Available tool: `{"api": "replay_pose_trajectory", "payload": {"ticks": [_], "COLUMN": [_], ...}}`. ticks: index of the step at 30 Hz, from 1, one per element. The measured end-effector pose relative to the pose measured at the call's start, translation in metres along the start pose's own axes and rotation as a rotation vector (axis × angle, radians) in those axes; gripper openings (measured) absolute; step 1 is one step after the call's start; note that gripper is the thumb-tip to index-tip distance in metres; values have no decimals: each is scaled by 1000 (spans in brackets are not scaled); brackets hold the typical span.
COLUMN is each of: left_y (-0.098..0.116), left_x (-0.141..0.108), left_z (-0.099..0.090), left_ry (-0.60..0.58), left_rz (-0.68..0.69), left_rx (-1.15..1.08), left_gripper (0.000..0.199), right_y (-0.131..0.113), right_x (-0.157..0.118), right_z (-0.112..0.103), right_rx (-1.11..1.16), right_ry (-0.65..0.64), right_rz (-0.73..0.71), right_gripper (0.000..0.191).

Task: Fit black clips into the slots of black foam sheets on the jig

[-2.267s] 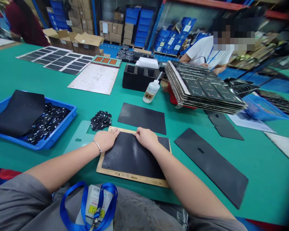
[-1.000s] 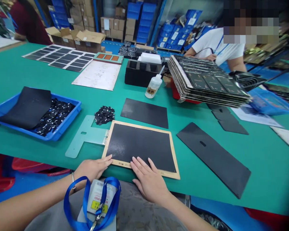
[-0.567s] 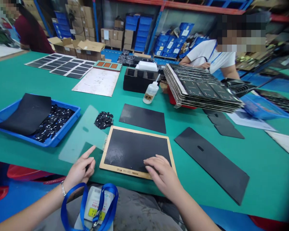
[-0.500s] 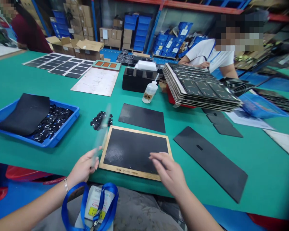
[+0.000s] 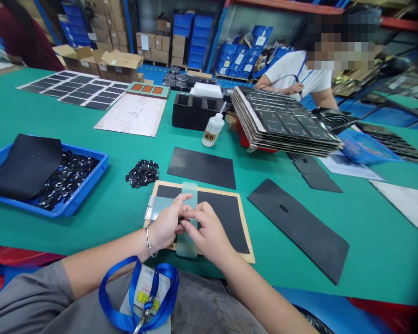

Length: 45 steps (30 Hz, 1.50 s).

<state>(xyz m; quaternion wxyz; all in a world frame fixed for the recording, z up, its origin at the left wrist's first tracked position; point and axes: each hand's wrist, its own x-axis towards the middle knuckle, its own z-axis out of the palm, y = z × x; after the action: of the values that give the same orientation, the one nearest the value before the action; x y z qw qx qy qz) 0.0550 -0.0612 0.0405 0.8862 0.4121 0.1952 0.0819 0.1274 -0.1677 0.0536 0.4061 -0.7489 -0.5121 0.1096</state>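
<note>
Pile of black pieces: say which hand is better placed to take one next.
Probably the left hand: it is nearer the pile. The right hand is farther off, though both are close together over the translucent plate.

Blue floor [image 5: 310, 300], red rack beam [image 5: 289, 5]

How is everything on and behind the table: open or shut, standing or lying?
Wooden board: lying flat.
Hinged plate: folded over the board.
Left hand: meeting right hand; grip unclear.
Right hand: fingers bent; grip unclear.
Squeeze bottle: upright.
Blue tray: open, partly covered by black sheet.
Black sheet: bent.
Black pieces: loosely heaped.
Cardboard boxes: flaps open.
</note>
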Motion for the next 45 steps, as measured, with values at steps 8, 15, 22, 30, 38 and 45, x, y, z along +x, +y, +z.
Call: {"api": "replay_pose_trajectory", "payload": {"ticks": [8,15,22,30,38,45], "left_y": [-4,-1,-1,-3,-4,-9], "left_x": [-4,-10,-9,-11,-13,-11], "left_z": [-13,-18,-12,-12,-12,-16], "left_ry": [-125,-94,112,28,75,84], "left_rz": [-74,-93,185,252,374,314], "left_rx": [84,170,602,851,1014,897], "left_gripper": [40,26,18,17,17,17], "right_y": [19,30,25,27,18,15], "right_x": [5,0,-8,-11,-12,-14], "right_z": [-9,-17,-15,-13,-10,-8], "right_rx": [287,114,52,-238,-162,-66], "right_ry": [163,89,140,93,65,115], "right_rz": [-30,-164,-115,-123,-18,34], "right_gripper": [6,10,10,17,19,19]}}
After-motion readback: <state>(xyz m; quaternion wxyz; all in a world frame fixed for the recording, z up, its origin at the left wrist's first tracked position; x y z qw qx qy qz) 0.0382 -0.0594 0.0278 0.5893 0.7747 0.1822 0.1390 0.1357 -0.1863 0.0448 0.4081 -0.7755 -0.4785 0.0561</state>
